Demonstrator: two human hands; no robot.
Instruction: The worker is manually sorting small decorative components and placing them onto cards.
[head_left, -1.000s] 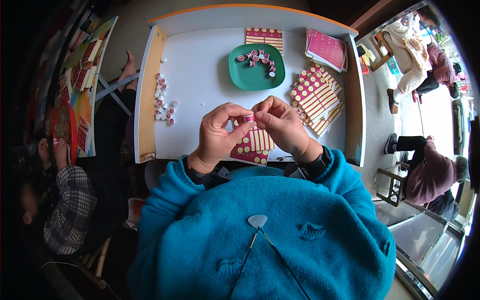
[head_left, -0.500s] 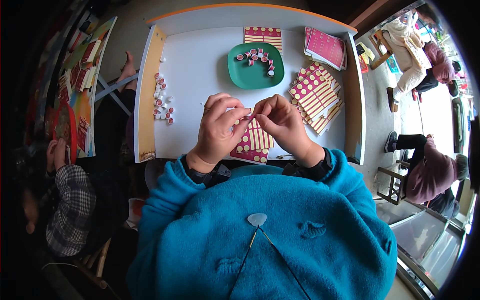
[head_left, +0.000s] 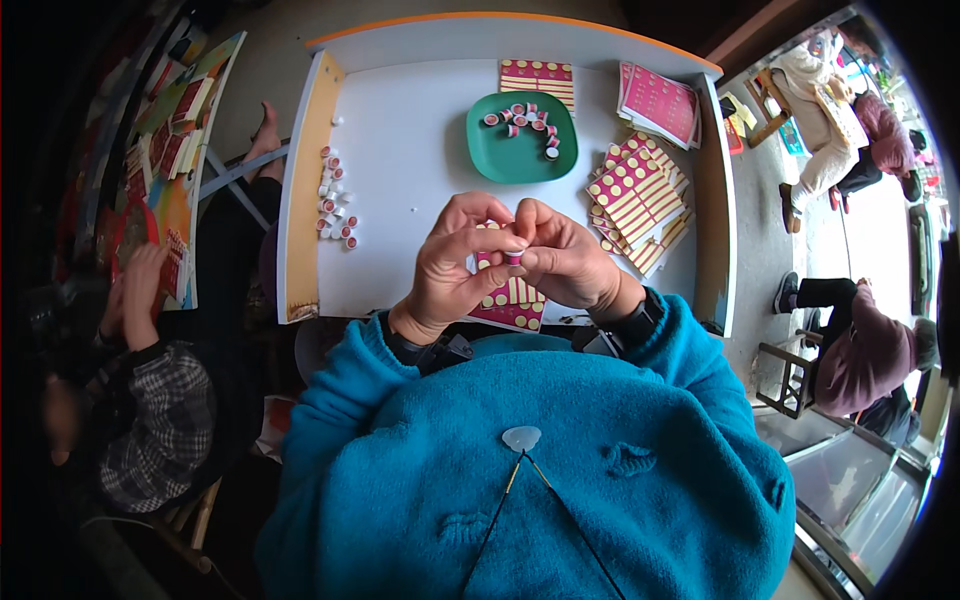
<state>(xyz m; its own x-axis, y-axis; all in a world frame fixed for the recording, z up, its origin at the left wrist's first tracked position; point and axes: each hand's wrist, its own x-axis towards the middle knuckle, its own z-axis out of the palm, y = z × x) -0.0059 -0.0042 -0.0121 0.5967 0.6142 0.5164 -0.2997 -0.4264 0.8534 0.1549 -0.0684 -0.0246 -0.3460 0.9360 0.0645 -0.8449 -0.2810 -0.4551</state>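
Between my two hands is a small white round tub (head_left: 513,258) with a maroon band around its side. My left hand (head_left: 445,270) is closed, its fingertips against the tub from the left. From the other side, my right hand (head_left: 580,265) pinches it with bent fingers. Partly hidden beneath the hands lie maroon sticker sheets (head_left: 515,312) with cream dots and stripes. Beyond them stands a green square plate (head_left: 520,165) holding several small tubs (head_left: 538,125) with maroon labels.
A white tray-like drawer (head_left: 385,130) with raised sides surrounds the work. Loose tubs (head_left: 330,205) cluster along its left wall. Sticker sheets (head_left: 640,195) and a pink stack (head_left: 660,105) lie at the right. A co-worker's hand (head_left: 145,285) is at far left; other people sit at right.
My hands have drawn closer together, and the white tub with its maroon band now shows between the fingertips. Before, a thin maroon strip showed there. The co-worker's hand at left has risen.
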